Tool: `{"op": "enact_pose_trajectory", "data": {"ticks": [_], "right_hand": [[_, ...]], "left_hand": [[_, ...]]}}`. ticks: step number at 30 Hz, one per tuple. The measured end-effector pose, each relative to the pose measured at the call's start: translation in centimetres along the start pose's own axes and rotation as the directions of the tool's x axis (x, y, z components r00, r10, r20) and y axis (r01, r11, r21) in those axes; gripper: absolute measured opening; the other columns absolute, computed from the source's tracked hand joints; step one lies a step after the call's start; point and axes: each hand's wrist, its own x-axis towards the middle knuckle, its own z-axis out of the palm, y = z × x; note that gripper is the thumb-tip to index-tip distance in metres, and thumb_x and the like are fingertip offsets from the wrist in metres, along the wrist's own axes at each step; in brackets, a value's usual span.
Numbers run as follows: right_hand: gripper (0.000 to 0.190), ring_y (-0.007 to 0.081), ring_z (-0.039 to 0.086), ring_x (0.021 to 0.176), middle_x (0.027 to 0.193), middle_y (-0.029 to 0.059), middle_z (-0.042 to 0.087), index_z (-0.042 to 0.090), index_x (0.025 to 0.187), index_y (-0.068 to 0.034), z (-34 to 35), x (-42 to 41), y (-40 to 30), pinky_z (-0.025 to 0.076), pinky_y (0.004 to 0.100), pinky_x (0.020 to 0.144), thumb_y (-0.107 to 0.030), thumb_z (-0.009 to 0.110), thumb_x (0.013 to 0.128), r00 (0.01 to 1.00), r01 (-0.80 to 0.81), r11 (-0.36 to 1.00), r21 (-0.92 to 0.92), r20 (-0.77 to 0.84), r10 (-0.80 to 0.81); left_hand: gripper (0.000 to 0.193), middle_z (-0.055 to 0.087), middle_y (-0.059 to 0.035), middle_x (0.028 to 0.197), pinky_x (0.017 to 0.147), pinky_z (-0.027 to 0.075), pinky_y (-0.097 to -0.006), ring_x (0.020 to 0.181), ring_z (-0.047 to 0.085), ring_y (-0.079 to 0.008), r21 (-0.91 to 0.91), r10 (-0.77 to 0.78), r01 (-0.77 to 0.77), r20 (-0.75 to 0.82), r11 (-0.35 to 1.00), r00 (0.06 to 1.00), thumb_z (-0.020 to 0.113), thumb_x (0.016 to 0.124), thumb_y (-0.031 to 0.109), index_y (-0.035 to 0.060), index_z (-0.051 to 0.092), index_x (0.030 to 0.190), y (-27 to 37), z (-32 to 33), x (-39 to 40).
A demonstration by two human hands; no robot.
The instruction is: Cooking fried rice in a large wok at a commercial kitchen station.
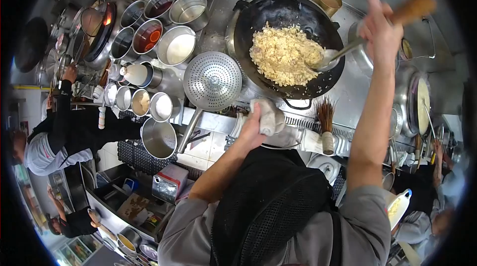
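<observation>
My right hand (384, 33) grips a wok ladle (329, 60) by its long shaft, near the wooden handle. The ladle's bowl rests in a heap of fried rice (281, 55) at the right side of a black wok (316, 16). Loose grains cling to the wok's wall around the heap. Below the wok's near rim, my left hand (253, 128) is closed on a folded cloth (271, 117). That cloth lies left of the wok's near loop handle (298, 105), apart from it.
Left of the wok lies a perforated strainer (212, 79). Beyond it stand metal pots of seasonings (177, 46) and sauces (147, 36). A bamboo wok brush (327, 128) sits at the stove's front edge. A tin can (328, 0) stands behind the wok. Other people (56, 146) work on both sides.
</observation>
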Motion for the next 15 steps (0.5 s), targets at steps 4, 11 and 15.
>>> {"op": "enact_pose_trajectory", "data": {"ticks": [4, 11, 15], "right_hand": [[0.04, 0.0108, 0.036, 0.039, 0.05, -0.0012, 0.038, 0.04, 0.065, -0.012, -3.0, -3.1, 8.4, 0.033, 0.0292, 0.038, -0.021, 0.068, 0.092, 0.955, 0.03, 0.962, 0.273, -0.293, 0.053], [0.039, 0.0106, 0.038, 0.04, 0.05, -0.0008, 0.041, 0.042, 0.065, -0.012, -3.2, -1.3, 3.4, 0.034, 0.0289, 0.039, -0.021, 0.07, 0.091, 0.96, 0.034, 0.959, 0.282, -0.278, 0.047], [0.036, 0.0109, 0.041, 0.039, 0.05, 0.0003, 0.045, 0.046, 0.066, -0.011, -4.4, 0.7, 9.6, 0.035, 0.0274, 0.039, -0.021, 0.068, 0.092, 0.911, 0.123, 0.98, 0.154, -0.409, -0.05]], "left_hand": [[0.044, 0.062, -0.0063, 0.105, 0.086, 0.053, -0.0461, 0.1, 0.063, -0.024, -0.163, -0.168, 0.291, 0.52, 0.943, 0.837, 0.045, 0.1, 0.048, 0.01, 0.052, 0.12, -4.3, 1.6, 5.5], [0.015, 0.065, -0.0084, 0.089, 0.064, 0.057, -0.0391, 0.075, 0.067, -0.0227, 0.197, 0.084, -0.066, -0.084, 0.978, 0.993, 0.065, 0.084, 0.004, 0.0008, 0.06, 0.098, -3.9, 6.3, 7.0], [0.011, 0.063, -0.0092, 0.084, 0.061, 0.056, -0.0399, 0.07, 0.066, -0.0231, 0.216, 0.027, -0.008, -0.085, 0.976, 0.996, 0.063, 0.079, 0.0, 0.0, 0.06, 0.089, -3.9, 6.8, 7.7]]}}
